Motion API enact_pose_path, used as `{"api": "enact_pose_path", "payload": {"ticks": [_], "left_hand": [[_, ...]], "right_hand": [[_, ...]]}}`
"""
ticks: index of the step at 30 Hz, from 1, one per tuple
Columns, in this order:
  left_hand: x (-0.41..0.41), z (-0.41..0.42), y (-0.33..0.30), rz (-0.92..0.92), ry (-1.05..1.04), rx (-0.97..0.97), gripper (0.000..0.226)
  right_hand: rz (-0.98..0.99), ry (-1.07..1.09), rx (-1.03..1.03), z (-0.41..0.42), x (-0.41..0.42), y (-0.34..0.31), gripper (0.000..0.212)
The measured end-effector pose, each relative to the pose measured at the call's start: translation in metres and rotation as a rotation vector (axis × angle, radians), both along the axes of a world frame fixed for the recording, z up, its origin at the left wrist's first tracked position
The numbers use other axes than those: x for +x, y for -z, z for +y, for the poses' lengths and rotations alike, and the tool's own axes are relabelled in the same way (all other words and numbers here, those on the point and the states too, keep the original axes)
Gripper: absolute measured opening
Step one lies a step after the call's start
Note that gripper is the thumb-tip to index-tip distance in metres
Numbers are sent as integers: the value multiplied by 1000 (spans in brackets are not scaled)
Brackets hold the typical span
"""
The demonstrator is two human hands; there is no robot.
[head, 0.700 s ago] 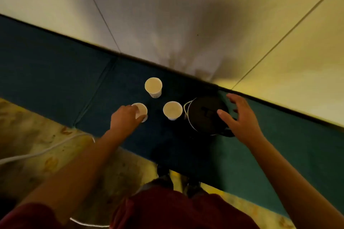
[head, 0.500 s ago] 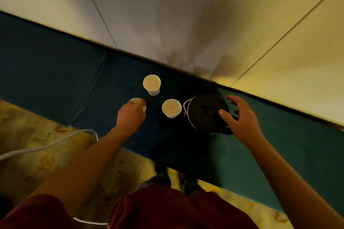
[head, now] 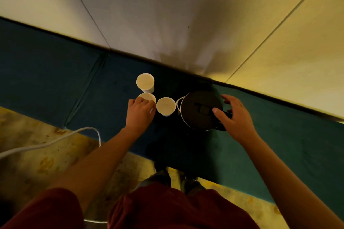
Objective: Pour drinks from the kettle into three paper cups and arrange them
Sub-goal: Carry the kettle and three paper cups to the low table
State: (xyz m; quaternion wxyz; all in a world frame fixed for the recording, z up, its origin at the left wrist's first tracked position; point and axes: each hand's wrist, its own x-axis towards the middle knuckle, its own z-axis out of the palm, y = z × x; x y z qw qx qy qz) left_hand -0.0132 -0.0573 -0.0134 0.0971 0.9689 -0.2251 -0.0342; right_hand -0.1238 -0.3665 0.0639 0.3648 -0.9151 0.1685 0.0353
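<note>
Three white paper cups stand close together on a dark teal padded bench [head: 55,83]. The far cup [head: 145,82] stands alone. My left hand [head: 140,115] grips the near-left cup [head: 148,97], hiding most of it. The third cup [head: 166,106] stands just right of that hand, beside the dark kettle [head: 200,110]. My right hand [head: 235,117] hovers at the kettle's right side over its handle, fingers spread, thumb near the lid; I cannot tell if it touches.
A pale wall [head: 167,15] rises right behind the bench. A white cable [head: 52,141] trails over the mottled yellow floor at the left. My red shorts and shoes show at the bottom of the view.
My left hand has carried its cup up and to the right, close beside the other two cups. My right hand has stayed by the kettle's handle.
</note>
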Motion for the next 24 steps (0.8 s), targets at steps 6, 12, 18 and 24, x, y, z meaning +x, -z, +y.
{"api": "enact_pose_path", "payload": {"ticks": [6, 12, 18, 24], "left_hand": [[-2, 2, 1, -43, -54, -155, 35], [21, -14, -4, 28, -71, -20, 82], [39, -27, 3, 127, -78, 47, 84], [35, -34, -5, 30, -63, 13, 67]], "right_hand": [[-3, -8, 20, -4, -1, 0, 72], [-12, -14, 38, -5, -1, 4, 67], [-12, -23, 39, -4, -2, 7, 69], [-10, 1, 41, -14, -9, 12, 69]]}}
